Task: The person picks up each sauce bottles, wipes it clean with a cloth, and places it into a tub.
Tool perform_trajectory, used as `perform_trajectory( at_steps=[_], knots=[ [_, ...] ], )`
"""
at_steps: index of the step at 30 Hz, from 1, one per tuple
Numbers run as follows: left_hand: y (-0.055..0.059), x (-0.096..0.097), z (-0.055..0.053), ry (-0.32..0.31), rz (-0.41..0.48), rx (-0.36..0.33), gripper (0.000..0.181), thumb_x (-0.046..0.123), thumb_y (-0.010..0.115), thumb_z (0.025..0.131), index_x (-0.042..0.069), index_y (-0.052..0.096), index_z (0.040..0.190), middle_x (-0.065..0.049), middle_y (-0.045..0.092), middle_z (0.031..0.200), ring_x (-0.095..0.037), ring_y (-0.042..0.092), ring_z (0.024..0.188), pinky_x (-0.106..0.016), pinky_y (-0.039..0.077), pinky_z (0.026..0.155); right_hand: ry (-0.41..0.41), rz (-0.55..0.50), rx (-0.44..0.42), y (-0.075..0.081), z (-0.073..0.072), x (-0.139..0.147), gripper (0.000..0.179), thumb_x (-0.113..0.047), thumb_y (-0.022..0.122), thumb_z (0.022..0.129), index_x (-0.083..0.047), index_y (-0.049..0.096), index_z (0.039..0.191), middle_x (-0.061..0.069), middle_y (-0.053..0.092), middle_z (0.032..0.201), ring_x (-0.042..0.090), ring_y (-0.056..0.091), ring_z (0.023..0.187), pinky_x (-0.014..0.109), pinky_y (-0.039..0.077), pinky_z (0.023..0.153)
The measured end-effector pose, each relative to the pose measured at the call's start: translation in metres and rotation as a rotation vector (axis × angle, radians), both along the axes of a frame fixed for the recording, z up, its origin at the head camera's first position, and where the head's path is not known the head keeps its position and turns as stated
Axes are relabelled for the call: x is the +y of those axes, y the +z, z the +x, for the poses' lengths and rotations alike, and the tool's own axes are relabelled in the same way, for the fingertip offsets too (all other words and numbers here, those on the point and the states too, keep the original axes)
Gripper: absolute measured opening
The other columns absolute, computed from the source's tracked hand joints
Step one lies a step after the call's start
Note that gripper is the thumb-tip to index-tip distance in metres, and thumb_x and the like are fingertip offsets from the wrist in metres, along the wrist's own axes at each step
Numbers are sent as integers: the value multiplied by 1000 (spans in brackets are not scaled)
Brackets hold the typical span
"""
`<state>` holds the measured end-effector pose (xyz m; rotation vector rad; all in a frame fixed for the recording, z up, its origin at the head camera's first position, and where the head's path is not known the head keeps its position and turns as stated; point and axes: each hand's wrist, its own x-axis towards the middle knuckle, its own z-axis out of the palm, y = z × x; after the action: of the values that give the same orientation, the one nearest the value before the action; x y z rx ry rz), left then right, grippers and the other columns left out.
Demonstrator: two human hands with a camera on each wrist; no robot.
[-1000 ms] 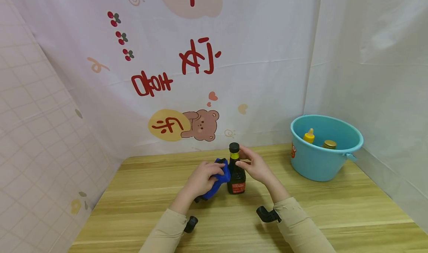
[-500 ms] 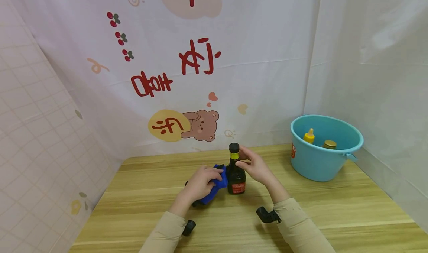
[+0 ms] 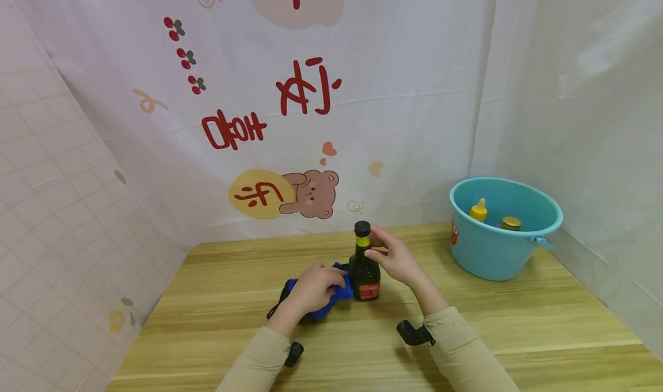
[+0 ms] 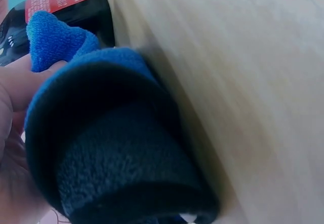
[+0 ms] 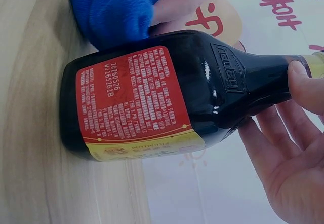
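A dark glass sauce bottle (image 3: 365, 271) with a black cap and a yellow neck band stands upright on the table. Its red label (image 5: 126, 92) faces the right wrist camera. My right hand (image 3: 396, 258) holds the bottle by the neck, thumb on the near side and fingers behind. In my left hand (image 3: 317, 288) is a bunched blue and black cloth (image 3: 342, 288), pressed against the bottle's lower left side. The left wrist view shows the cloth's dark folds (image 4: 121, 148) below the thumb and fingers; part of the cloth is hidden under the hand.
A light blue bucket (image 3: 492, 254) stands at the right of the wooden table (image 3: 217, 300), holding a yellow-capped bottle (image 3: 479, 211) and a gold-lidded jar (image 3: 510, 224). A white printed curtain (image 3: 404, 139) hangs behind the table.
My left hand has slid the cloth down along the bottle's left side, and a black strip of cloth now shows left of the hand. The right hand and bottle stay nearly still.
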<state>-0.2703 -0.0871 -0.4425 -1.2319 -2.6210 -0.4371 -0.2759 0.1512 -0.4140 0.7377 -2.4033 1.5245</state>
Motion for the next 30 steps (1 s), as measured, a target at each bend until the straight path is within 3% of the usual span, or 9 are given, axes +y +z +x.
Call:
perform_trajectory(
  at_steps=[8,16,21,25,30],
  knots=[
    [-2,5,-1,22,-90,14,32,-9,70,80,17,80,95,2,73,110,-18,66,106,-35,50,87,-2,-14,-9,1,1,-2,56,-4,65,94,-7,47,147,17,65,119,36,61,112,54,50,93],
    [-1,6,-1,29,-103,-9,30,-8,73,80,18,79,94,5,74,104,-15,67,100,-35,49,91,-17,-78,-27,-1,6,-4,55,-4,66,94,-6,47,146,19,62,120,39,59,114,56,49,94],
    [-2,3,-1,36,-74,-52,29,-8,73,81,16,78,96,4,73,109,-18,67,101,-36,49,91,-170,-104,36,-1,13,-13,60,-8,75,89,-4,50,143,19,61,124,37,58,116,54,46,99],
    [1,-5,-1,46,-45,-93,28,-8,73,81,14,77,98,0,72,114,-22,66,104,-38,52,91,-305,-37,151,3,17,-22,66,-11,81,82,-7,52,142,17,60,122,35,60,111,53,50,94],
    [4,-15,-4,63,3,-108,28,-8,72,82,12,77,100,-2,70,119,-25,66,108,-38,54,90,-408,106,263,6,18,-29,67,-18,86,79,-4,55,136,16,61,111,33,63,96,47,56,79]
  ],
)
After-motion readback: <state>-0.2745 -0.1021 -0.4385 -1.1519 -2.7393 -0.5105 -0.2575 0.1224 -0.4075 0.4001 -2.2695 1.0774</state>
